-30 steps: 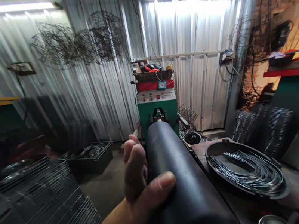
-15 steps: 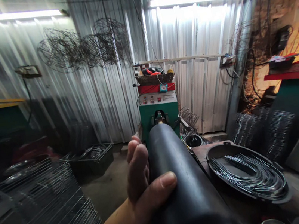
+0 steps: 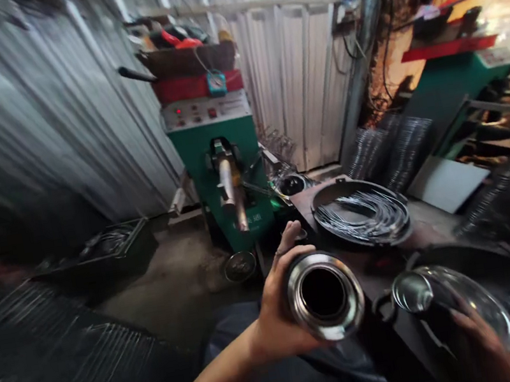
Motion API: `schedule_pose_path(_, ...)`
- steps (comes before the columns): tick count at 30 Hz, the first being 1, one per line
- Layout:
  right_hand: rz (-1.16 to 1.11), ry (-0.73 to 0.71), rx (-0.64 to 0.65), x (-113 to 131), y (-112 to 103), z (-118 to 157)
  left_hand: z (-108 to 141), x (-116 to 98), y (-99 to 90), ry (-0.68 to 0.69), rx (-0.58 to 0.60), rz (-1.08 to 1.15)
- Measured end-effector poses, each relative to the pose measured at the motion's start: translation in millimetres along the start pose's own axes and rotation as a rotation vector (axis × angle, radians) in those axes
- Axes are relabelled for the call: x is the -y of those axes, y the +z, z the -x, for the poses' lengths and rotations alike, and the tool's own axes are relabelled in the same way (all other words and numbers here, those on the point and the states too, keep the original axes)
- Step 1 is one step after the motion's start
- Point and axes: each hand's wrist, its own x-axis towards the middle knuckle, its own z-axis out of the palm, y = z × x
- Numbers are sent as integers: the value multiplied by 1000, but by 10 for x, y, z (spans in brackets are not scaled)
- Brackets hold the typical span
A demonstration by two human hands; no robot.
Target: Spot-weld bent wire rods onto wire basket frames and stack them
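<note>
A: Start with the hands. What's the left hand doing?

B: It's clamped around a tube with a polished, flared metal mouth, and the fingers wrap up behind it. The open end faces the head camera, as though it's held up for a look inside.

A: And the right hand?

B: It's low on the near right, with its fingers closed on the edge of a shiny round dish. I can't tell whether the dish is glass or metal. The hand is dim, so the exact grip is hard to make out.

A: What's around them?

B: Both hands are held above the person's dark trousers, right beside a dark metal counter. On it sits a wide, dark round tray holding curved wire lengths, probably kept there to be within easy reach.

A: Further out?

B: Straight ahead, a green machine with a control panel stands against a corrugated metal wall. A small steel bowl lies on the floor at its foot, a dark crate sits to the far left, and stacked wire racks lean just past the counter.
</note>
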Motion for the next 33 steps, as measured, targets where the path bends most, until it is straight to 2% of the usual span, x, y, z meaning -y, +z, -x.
schedule_pose_path(3,0,-32,13,138,-165,-160,85,338,355,-116,125,169)
schedule_pose_path(5,32,-104,78,300,-249,-279,193,614,575,-174,214,253)
schedule_pose_path(9,161,-346,336,731,-290,-545,394,1086,907,-286,380,312)
schedule_pose_path(12,304,-492,548,989,-230,-793,458,1258,1048,-377,444,298)
schedule_pose_path(16,451,-589,761,1113,-102,-1058,436,1318,1129,-453,490,271)
schedule_pose_path(22,605,-617,873,1153,7,-1172,420,1319,1134,-452,509,277)
schedule_pose_path(28,672,-585,914,1192,46,-1150,485,1348,1095,-421,482,281)
schedule_pose_path(31,733,-571,895,1242,126,-1113,506,1339,1086,-442,483,274)
schedule_pose_path(33,823,-499,854,1282,202,-1082,514,1329,1085,-443,473,272)
